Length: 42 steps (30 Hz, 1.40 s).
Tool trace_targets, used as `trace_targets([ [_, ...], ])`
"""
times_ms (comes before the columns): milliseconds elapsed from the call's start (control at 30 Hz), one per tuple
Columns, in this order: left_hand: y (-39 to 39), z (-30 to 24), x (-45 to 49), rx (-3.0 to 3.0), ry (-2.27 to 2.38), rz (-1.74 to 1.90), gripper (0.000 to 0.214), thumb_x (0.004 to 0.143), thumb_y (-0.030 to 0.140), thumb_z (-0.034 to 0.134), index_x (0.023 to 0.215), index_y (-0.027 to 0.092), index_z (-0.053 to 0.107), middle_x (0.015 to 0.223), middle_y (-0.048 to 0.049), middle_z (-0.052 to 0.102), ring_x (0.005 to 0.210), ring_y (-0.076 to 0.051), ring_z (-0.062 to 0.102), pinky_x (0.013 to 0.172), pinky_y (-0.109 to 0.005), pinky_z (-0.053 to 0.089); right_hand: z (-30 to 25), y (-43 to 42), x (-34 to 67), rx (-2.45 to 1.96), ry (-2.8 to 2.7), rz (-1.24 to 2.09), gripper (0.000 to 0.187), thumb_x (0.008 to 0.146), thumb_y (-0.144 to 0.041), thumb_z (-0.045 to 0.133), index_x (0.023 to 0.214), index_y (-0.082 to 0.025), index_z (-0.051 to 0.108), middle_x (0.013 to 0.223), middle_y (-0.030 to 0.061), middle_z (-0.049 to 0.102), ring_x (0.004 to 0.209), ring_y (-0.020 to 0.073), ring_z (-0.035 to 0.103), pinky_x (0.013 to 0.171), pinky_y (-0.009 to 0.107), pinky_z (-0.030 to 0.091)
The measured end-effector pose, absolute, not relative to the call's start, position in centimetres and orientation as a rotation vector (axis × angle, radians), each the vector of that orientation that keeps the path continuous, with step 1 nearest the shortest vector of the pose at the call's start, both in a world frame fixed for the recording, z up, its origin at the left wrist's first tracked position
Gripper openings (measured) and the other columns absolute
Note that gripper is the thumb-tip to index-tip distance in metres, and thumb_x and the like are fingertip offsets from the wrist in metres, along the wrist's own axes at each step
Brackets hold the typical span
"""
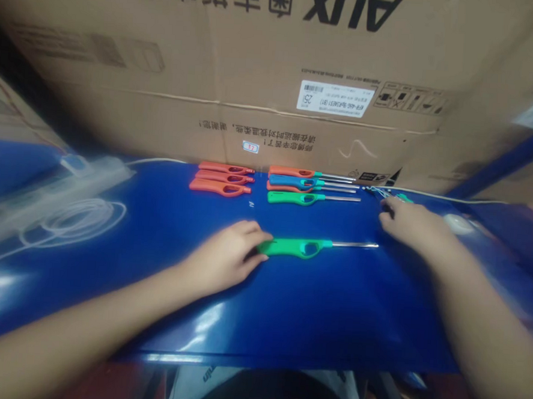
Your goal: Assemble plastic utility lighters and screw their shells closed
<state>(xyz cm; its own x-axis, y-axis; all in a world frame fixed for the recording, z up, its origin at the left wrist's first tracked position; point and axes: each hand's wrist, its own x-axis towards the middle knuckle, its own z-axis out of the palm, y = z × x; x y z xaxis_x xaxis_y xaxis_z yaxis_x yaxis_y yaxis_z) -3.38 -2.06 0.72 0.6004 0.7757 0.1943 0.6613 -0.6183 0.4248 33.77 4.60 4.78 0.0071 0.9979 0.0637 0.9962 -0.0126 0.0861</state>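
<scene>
In the head view, the left hand (234,252) pinches the butt of a green lighter (286,247), which lies on the blue table (313,323) with its metal rod pointing right. The right hand (412,223) is at some thin wires (378,191) near the back; whether its fingers grip any, I cannot tell. Between the hands, farther back, lie more lighters (289,197), with orange handles (222,188) to their left. A box (256,72) stands behind.
</scene>
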Motion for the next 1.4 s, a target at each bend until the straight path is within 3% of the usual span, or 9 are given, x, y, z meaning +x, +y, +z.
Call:
trace_targets([
  [67,-2.2,0.7,-3.3,2.507,1.159,0.51,0.031,0.095,0.023,0.062,0.125,0.017,0.065,0.108,-0.0095,0.064,0.101,-0.024,0.063,0.09,-0.039,0.055,6.4,3.4,32.7,2.331,2.209,0.198,0.044,0.094,-0.031,0.038,0.123,-0.012,0.065,0.1,0.0258,0.073,0.087,0.0405,0.07,0.067,0.049,0.051],
  [167,-2.2,0.5,-3.2,2.486,1.107,0.52,0.032,0.095,0.024,0.062,0.127,0.018,0.065,0.108,-0.0091,0.064,0.101,-0.023,0.063,0.091,-0.037,0.055,7.5,1.6,30.2,2.531,2.716,0.048,0.033,0.089,-0.031,0.052,0.116,-0.022,0.07,0.107,0.0136,0.075,0.095,0.0323,0.071,0.08,0.044,0.055],
  [267,-2.1,0.2,-3.2,2.475,1.053,0.559,0.033,0.096,0.026,0.061,0.128,0.019,0.065,0.11,-0.0089,0.063,0.102,-0.023,0.062,0.093,-0.037,0.053,6.1,0.4,26.6,1.991,3.229,-0.391,0.027,0.091,-0.032,0.056,0.113,-0.025,0.071,0.113,0.0063,0.076,0.105,0.0286,0.071,0.092,0.045,0.057],
  [367,-2.1,0.1,-3.1,2.472,1.015,0.576,0.032,0.096,0.028,0.061,0.127,0.019,0.066,0.108,-0.0084,0.064,0.101,-0.022,0.061,0.092,-0.035,0.053,3.8,0.0,23.1,1.616,3.294,-0.666,0.026,0.096,-0.028,0.054,0.117,-0.024,0.069,0.117,0.0062,0.075,0.107,0.0239,0.071,0.094,0.041,0.058],
  [467,-2.1,0.0,-3.1,2.471,1.006,0.579,0.032,0.096,0.03,0.061,0.126,0.019,0.067,0.106,-0.0079,0.064,0.099,-0.021,0.061,0.092,-0.034,0.052,2.3,0.4,20.9,1.462,3.312,-0.692,0.026,0.096,-0.023,0.054,0.119,-0.022,0.068,0.121,0.0074,0.073,0.111,0.0229,0.07,0.098,0.041,0.057],
  [1200,-2.3,-0.8,-3.0,2.433,1.029,0.689,0.032,0.093,0.028,0.064,0.123,0.018,0.07,0.109,-0.0078,0.068,0.102,-0.021,0.064,0.094,-0.034,0.053,0.8,2.3,19.8,1.562,3.21,-1.013,0.032,0.095,-0.03,0.054,0.124,-0.021,0.066,0.129,0.0089,0.069,0.119,0.0238,0.065,0.106,0.042,0.05],
  [1300,-2.2,-0.8,-3.0,2.428,1.025,0.705,0.033,0.091,0.027,0.066,0.122,0.017,0.071,0.108,-0.0077,0.068,0.101,-0.021,0.064,0.093,-0.034,0.053,1.6,2.0,20.0,1.7,3.191,-1.163,0.029,0.094,-0.033,0.056,0.12,-0.023,0.065,0.125,0.0075,0.07,0.116,0.024,0.065,0.102,0.041,0.051],
  [1400,-2.3,-0.8,-3.0,2.413,1.009,0.743,0.033,0.091,0.026,0.068,0.121,0.016,0.071,0.108,-0.008,0.069,0.1,-0.021,0.065,0.091,-0.034,0.054,3.0,1.5,20.5,1.907,3.202,-1.331,0.023,0.09,-0.034,0.062,0.11,-0.023,0.069,0.105,0.0044,0.072,0.093,0.02,0.067,0.086,0.036,0.054],
])
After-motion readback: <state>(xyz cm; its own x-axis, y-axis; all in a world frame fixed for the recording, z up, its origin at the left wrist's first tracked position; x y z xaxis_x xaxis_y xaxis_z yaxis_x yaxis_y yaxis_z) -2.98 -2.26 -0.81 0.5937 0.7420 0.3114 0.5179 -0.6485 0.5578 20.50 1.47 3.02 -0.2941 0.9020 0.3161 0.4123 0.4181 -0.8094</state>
